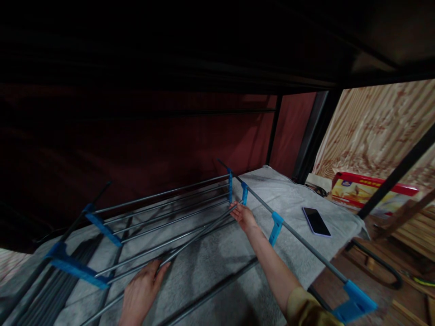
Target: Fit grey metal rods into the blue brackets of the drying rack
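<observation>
A partly assembled rack of grey metal tubes and blue plastic connectors lies on a grey blanket (292,199). My left hand (144,285) is closed around the near part of a loose-looking grey tube (190,243). Further up, the fingers of my right hand (243,216) pinch the tube's far end, close to a blue connector (244,192). Several crossbars run between the left-hand blue connector (76,269) and the far side. Another blue connector (277,226) sits on the long side pole (312,249), right of my right forearm, with no crossbar visible in it.
Several spare grey tubes (56,294) lie bundled at the lower left. A phone (316,222) rests on the blanket at the right. Beyond the edge stands a red and yellow box (367,194). Black frame posts (273,131) and a dark low overhead surface enclose the space.
</observation>
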Tool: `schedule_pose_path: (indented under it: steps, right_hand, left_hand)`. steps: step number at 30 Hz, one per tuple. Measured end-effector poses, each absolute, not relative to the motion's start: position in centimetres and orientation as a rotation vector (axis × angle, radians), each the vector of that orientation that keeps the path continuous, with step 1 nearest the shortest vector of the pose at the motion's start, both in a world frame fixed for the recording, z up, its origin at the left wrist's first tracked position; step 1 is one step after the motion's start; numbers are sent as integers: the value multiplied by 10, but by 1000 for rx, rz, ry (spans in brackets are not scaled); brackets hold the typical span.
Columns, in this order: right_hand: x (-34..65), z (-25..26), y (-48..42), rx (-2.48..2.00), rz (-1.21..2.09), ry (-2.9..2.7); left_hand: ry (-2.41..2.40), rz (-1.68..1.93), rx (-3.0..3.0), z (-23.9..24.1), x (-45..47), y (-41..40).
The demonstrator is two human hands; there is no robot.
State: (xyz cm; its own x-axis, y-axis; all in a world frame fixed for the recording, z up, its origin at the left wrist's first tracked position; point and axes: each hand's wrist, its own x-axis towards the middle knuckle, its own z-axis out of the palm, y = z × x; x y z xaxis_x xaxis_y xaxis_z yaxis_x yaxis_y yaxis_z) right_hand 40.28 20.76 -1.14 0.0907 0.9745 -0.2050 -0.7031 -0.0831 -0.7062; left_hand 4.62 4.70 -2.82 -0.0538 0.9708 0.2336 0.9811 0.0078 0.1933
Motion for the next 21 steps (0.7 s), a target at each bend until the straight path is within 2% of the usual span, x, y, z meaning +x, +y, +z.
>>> schedule_pose_path:
  steps: [11,21]
  right_hand:
    - [406,-9,208,-806,1475,-435]
    - [421,-29,224,-890,1530,-470]
  left_hand:
    - [-1803,-655,-2117,-7,43,57]
    - [-1911,-452,-2121,37,65,53]
